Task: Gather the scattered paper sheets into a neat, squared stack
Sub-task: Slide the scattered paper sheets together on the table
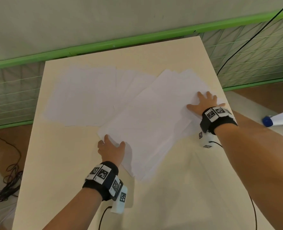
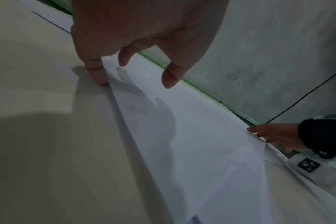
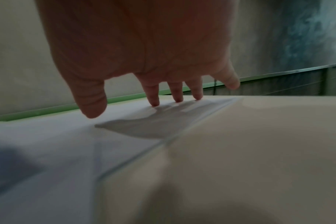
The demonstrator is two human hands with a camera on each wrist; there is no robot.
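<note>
Several white paper sheets lie spread over a cream table (image 1: pixel 67 163). A loose bunch (image 1: pixel 154 117) lies tilted in the middle and right, and more sheets (image 1: pixel 81 95) lie flat at the far left. My left hand (image 1: pixel 111 147) is at the bunch's near-left corner, fingers spread; in the left wrist view (image 2: pixel 134 75) one fingertip (image 2: pixel 99 78) touches the paper's edge (image 2: pixel 182 128) on the table. My right hand (image 1: pixel 203 103) lies flat with fingers spread on the bunch's right edge, fingertips (image 3: pixel 177 99) pressing on the paper (image 3: pixel 67 144).
A green rail with wire mesh (image 1: pixel 104 45) runs behind the table. Dark cables (image 1: pixel 9 183) lie on the floor at the left. A white tube with a blue cap (image 1: pixel 268 121) lies beyond the table's right edge. The table's near half is bare.
</note>
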